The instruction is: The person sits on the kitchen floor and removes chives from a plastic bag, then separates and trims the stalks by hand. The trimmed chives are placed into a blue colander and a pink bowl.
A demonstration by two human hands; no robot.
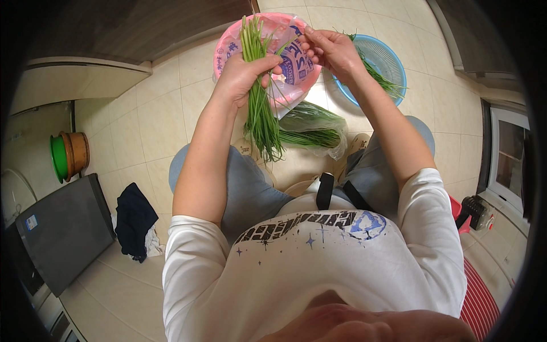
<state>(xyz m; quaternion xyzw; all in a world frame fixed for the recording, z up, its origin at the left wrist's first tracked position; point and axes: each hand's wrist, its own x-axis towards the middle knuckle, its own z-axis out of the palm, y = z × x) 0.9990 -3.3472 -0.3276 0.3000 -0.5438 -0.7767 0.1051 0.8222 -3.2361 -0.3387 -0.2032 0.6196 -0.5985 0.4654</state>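
My left hand (250, 75) is closed around a bunch of garlic chives (263, 115), with the pale stem ends up and the green leaves hanging down. Over the right side of a pink basin (226, 38) lined with a printed plastic bag (295, 64), my right hand (331, 49) has its fingertips pinched at the end of a thin stalk that slants from the bunch. More chives (314, 137) lie in a clear plastic bag (339, 128) on the floor below the basin. A blue plastic colander (397, 64) at the right contains further chives (378, 79), partly hidden by my right wrist.
Both feet, in light slippers (361, 141), flank the bagged chives on the tiled floor (160, 111). Dark cabinets (141, 30) border the top. At the left are green (59, 158) and brown basins (77, 156), a dark grey panel (70, 235) and a dark cloth (134, 222).
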